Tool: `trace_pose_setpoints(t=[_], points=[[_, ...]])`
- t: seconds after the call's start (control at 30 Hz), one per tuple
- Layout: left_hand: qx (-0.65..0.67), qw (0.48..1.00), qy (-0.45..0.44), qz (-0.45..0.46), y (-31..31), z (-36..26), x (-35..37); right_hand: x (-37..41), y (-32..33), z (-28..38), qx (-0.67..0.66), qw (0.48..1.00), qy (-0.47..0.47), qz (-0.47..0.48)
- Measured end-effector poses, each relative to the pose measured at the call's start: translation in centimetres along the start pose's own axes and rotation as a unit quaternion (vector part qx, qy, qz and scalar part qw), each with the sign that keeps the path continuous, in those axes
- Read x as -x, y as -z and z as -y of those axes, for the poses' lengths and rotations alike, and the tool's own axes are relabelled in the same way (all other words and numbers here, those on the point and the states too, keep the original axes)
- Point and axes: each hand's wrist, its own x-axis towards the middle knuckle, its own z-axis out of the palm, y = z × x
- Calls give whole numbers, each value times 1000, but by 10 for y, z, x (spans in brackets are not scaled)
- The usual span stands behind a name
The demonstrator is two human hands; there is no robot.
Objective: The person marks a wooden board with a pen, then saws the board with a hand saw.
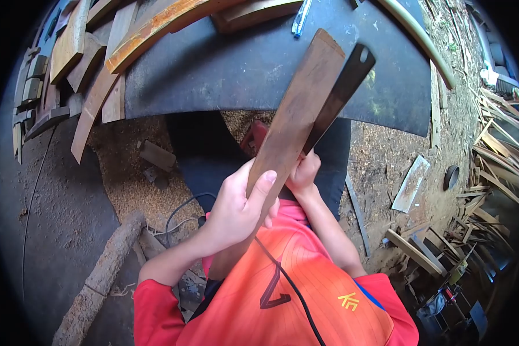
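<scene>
My left hand (236, 205) is wrapped round a long brown wooden board (297, 104), its thumb lying across the face. The board slants up from against my shirt to over the dark tabletop. Behind its right edge, my right hand (304, 172) is closed at the lower end of a dark flat strip (343, 89), which has a slot-shaped hole near its far end. The board hides part of that hand and of the strip. A red object (254, 137) shows partly beyond the board, low between my legs.
The dark tabletop (196, 69) spans ahead, with a curved wooden piece (167, 26) and a blue-and-clear pen (301, 18) on it. Planks (72, 46) crowd the left. A log (101, 282) lies lower left, a black cable (294, 300) crosses my shirt, and scrap wood (501, 155) fills the right.
</scene>
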Motion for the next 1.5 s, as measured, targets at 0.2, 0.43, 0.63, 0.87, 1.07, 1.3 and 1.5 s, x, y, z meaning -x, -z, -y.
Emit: trace_pose_setpoints(t=[0.2, 0.43, 0.63, 0.87, 1.07, 1.3, 1.5], points=[[-9, 1000, 7, 4, 1, 0, 1, 7, -2, -9, -2, 1000, 3, 12], [-17, 1000, 12, 5, 2, 0, 3, -9, 1, 10, -5, 1000, -6, 17], [-24, 1000, 12, 9, 1, -1, 2, -10, -2, 16, -15, 1000, -15, -2], [-26, 1000, -3, -11, 0, 3, 1, -10, -6, 16, -19, 1000, -7, 3], [-32, 999, -12, -11, 0, -2, 1, 8, -20, -10, -42, 999, -11, -9], [-25, 1000, -5, -18, -2, 1, 3, 17, -16, -13, 0, 1000, 26, -10], [-31, 999, -4, -13, -1, 4, 4, 9, -15, 3, -30, 999, -35, -10]])
